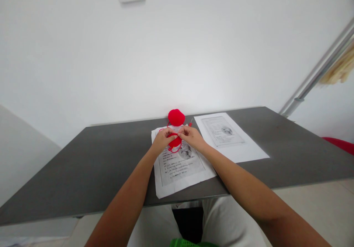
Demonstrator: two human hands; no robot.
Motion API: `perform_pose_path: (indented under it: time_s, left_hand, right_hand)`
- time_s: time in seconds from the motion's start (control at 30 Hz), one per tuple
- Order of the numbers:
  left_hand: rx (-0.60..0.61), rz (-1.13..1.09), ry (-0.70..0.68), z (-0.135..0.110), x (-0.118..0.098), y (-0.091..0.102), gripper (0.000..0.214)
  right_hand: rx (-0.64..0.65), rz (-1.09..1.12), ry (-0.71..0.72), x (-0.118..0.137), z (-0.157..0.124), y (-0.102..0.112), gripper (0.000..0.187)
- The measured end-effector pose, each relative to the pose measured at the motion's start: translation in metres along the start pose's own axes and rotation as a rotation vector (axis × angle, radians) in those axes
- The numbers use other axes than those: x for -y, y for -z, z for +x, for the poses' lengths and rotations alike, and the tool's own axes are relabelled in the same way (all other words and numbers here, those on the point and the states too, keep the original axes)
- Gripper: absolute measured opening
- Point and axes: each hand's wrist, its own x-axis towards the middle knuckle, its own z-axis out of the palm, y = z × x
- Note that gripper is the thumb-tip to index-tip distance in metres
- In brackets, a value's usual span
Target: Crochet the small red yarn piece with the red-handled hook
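Between my two hands is a small red crocheted piece (pixel 174 141), with a loop of red yarn hanging below it. My left hand (pixel 163 140) pinches its left side. From the right, my right hand (pixel 190 136) grips the upper edge, with fingertips close to those of the left. Just beyond the hands sits a ball of red yarn (pixel 176 117), a strand trailing from its left side. A crochet hook (pixel 190 123) with a red handle lies to the right of the ball. Under my hands is a printed sheet (pixel 177 182).
A second printed sheet (pixel 238 149) lies to the right on the dark grey table (pixel 91 165). The table's far edge meets a white wall (pixel 177 47). A metal pole (pixel 318 73) leans at the right, and a red object (pixel 339 144) shows beyond the table's right side.
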Motion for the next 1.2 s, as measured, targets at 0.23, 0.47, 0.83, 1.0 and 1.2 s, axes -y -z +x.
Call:
perform_pose_path:
  time_s: [0.23,0.47,0.83,1.0,1.2]
  left_hand:
    - [0.001,-0.130,0.083,-0.002,-0.005,0.000,0.018]
    - [0.004,-0.225,0.119,-0.004,-0.006,0.000,0.022]
    - [-0.007,-0.205,0.104,-0.002,-0.005,0.000,0.023]
    - [-0.010,-0.199,0.097,-0.002,-0.005,0.000,0.024]
    - [0.001,-0.153,0.067,-0.002,-0.006,0.000,0.021]
  right_hand:
    - [-0.048,-0.006,0.008,0.002,0.001,0.000,0.010]
    - [-0.031,0.126,0.004,-0.005,0.002,-0.001,0.012]
    - [0.011,0.179,-0.017,-0.009,0.002,-0.002,0.015]
    - [-0.004,0.183,-0.016,-0.007,0.001,-0.002,0.017]
    - [0.002,0.158,-0.018,-0.003,0.000,-0.001,0.015]
